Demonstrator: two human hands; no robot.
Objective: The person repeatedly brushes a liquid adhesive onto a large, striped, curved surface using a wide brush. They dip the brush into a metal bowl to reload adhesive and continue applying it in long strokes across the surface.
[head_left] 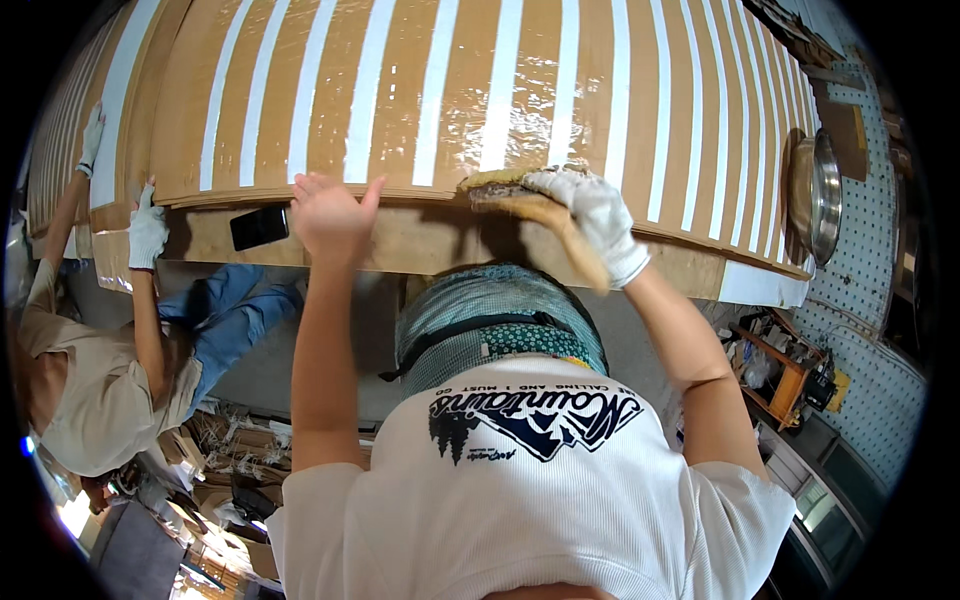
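Observation:
Brown cardboard sheets [400, 120] with white stripes lie stacked across the table, and a glossy, wet-looking sheen covers part of their middle. My right hand [597, 215], in a white glove, grips a brush [535, 207] with a wooden handle. Its bristles touch the near edge of the striped sheets. Bare and slightly blurred, my left hand [335, 215] rests at the same edge with its thumb apart from the fingers, holding nothing. Just left of it a black phone [259, 228] lies on the wooden table edge [410, 245].
A co-worker [110, 370] stands at the left; their gloved hands [148, 232] touch the sheets there. On the right, a round metal bowl [826, 195] stands beside the stack. Behind it rises a pegboard wall [860, 330]. Cardboard scraps [240, 450] clutter the lower left.

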